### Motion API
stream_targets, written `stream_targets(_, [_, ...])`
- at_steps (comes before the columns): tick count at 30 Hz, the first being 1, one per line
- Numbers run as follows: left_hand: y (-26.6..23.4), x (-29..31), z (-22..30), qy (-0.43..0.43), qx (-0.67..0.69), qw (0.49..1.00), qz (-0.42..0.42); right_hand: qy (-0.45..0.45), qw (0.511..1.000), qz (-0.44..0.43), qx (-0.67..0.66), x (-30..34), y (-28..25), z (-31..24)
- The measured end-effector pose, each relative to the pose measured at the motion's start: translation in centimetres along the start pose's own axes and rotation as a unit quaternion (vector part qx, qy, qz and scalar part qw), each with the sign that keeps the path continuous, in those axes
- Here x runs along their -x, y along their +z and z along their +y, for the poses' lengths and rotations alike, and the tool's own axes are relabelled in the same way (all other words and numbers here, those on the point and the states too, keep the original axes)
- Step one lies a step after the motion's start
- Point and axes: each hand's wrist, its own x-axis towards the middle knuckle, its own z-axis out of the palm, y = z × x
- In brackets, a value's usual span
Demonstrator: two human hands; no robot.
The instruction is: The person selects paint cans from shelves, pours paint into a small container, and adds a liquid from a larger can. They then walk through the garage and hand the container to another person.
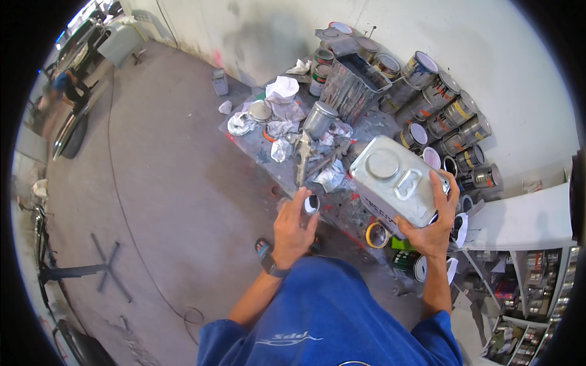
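Observation:
My right hand (pixel 432 222) is wrapped around the near right end of a rectangular metal tin (pixel 390 177), which has a round cap and a wire handle on top. The tin is tilted over the right part of the work table. Between the thumb and fingers of my left hand (pixel 292 227) is a small round black-and-white piece (pixel 312 204), perhaps a cap; its kind is not clear. Just beyond that hand, a spray gun (pixel 303 158) with a metal cup (pixel 320 119) stands among crumpled rags (pixel 284 110).
The paint-stained table (pixel 262 155) carries a grimy square bucket (pixel 354 88). Many paint cans (pixel 442 91) crowd along the wall. A tape roll (pixel 377 235) lies near the tin. Shelves (pixel 519 268) stand at right. A hose (pixel 116 177) crosses the floor; another person (pixel 67 85) bends at far left.

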Motion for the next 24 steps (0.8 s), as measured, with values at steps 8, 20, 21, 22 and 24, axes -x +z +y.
stream_targets(8, [0.9, -0.3, 0.9, -0.105, 0.162, 0.981, -0.025, 0.105, 0.986, 0.093, -0.094, 2.9, 4.1, 3.7])
stream_targets(20, [2.5, 0.1, 3.5, -0.125, 0.063, 0.988, -0.063, 0.102, 0.974, 0.144, -0.141, 6.8, 8.9, 6.8])
stream_targets(21, [2.8, 0.3, 3.6, -0.124, 0.048, 0.99, -0.053, 0.101, 0.976, 0.146, -0.123, 7.2, 9.1, 7.1])
stream_targets(22, [3.0, 0.5, 3.8, -0.131, 0.041, 0.99, -0.04, 0.118, 0.976, 0.141, -0.119, 7.6, 9.2, 7.3])
stream_targets(24, [3.5, 0.9, 3.9, -0.139, 0.033, 0.99, -0.019, 0.129, 0.974, 0.141, -0.121, 8.4, 9.2, 7.7])
